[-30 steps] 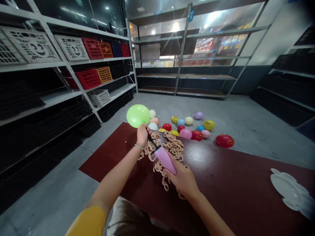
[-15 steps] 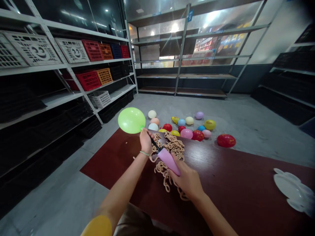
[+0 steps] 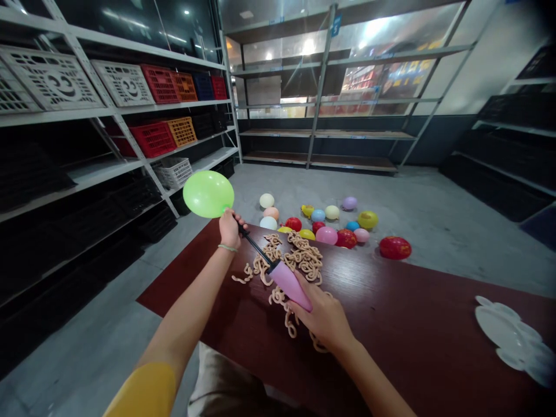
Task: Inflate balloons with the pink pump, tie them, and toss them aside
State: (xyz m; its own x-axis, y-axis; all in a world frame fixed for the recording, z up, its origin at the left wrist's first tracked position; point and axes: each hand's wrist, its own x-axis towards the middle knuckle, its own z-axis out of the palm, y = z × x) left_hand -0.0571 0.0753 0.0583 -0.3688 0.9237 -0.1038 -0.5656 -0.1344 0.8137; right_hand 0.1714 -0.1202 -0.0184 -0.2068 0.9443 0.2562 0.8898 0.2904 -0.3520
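A light green balloon [image 3: 208, 194], partly filled, sits on the far end of a hand balloon pump [image 3: 286, 282]. My left hand [image 3: 230, 227] is closed round the balloon's neck and the pump's end; the fingers hide the nozzle. Between my hands the pump's black rod shows at length, drawn out of the pink body. Wrapped round that pink body is my right hand [image 3: 325, 315]. Beneath the pump, tan curly strands [image 3: 306, 258] lie heaped and scattered on the dark red table [image 3: 391, 313].
Several loose balloons, among them a red one [image 3: 395, 248] and a pink one [image 3: 326, 235], lie on the floor past the table. White scalloped plates [image 3: 508, 333] rest at the table's right. Shelving with plastic crates [image 3: 158, 139] lines the left; a metal rack stands behind.
My left hand has moved left and up with the green balloon, away from my right hand. More of the pump's black rod shows now. My right hand has barely shifted.
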